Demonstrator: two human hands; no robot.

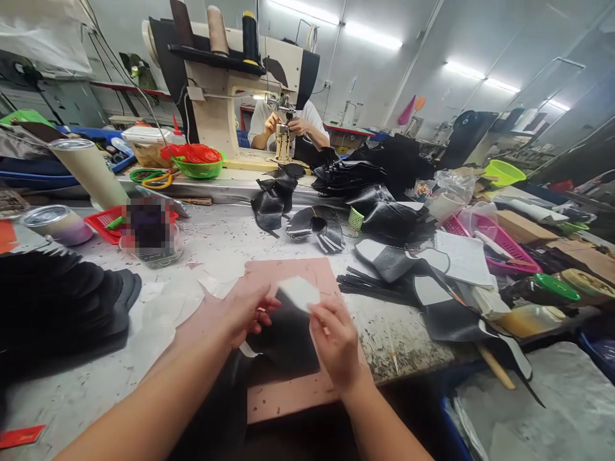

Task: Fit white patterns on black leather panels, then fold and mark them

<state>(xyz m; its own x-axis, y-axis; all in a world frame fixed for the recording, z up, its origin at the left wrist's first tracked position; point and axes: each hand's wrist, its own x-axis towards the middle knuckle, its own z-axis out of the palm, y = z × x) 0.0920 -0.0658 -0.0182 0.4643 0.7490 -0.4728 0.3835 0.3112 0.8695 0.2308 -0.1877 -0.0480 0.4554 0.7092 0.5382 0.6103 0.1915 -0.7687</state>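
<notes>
A black leather piece (291,333) with a white patch at its far end lies over a pink board (312,266) in front of me. My right hand (336,339) pinches the right corner of that piece, by the white patch. At its left edge hovers my left hand (252,314), fingers apart and loosely bent; nothing shows between them. Whether those fingertips touch the leather I cannot tell. More black material hangs below, between my forearms, partly hidden by the left one.
A stack of black pieces (62,307) stands at the left. Black strips (375,288) and a notebook (464,259) lie to the right, near jars (542,291). Beyond, a co-worker's hands (288,125) work at a sewing machine (211,109). A lined bin (542,403) sits lower right.
</notes>
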